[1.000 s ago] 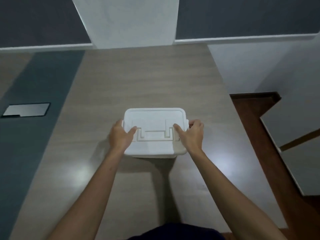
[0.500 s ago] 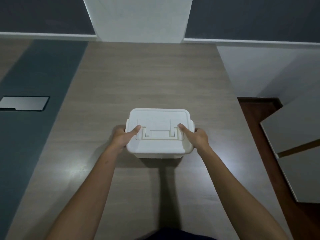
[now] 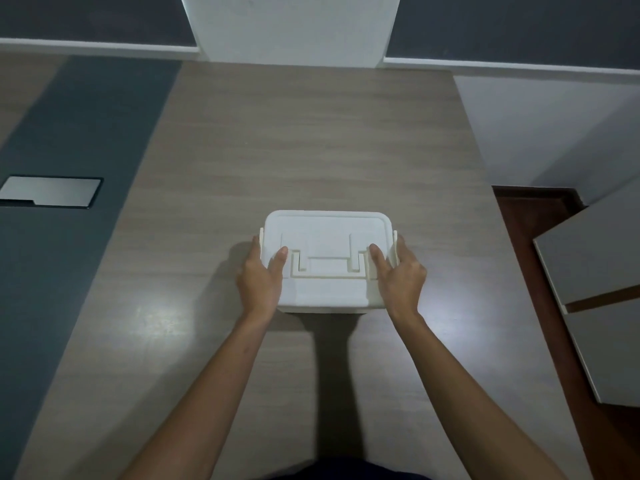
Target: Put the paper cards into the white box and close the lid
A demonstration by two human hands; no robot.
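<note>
While both hands press against it, the white box (image 3: 327,292) stands on the wooden table (image 3: 311,140), slightly nearer the person than the table's middle and close to its left-right centre.

Head view. Lid (image 3: 327,237) lies shut on the box, covering it fully; no paper cards show. Box's long axis runs left to right across the view, parallel to the table's near edge; its short axis points away from the person toward the white pillar (image 3: 294,26). Recessed handle (image 3: 329,265) in the lid lies flat, also left to right, toward the lid's near side. Left hand (image 3: 259,275) clasps the box's left end: thumb on top of the lid beside the handle, fingers down along the left side latch (image 3: 262,242). Right hand (image 3: 401,275) mirrors it on the right end, thumb on the lid, fingers against the right side latch (image 3: 394,245). Both latches stand slightly out from the box walls. On the dark strip left of the table sits a metal floor plate (image 3: 52,191), well apart from the box.
</note>
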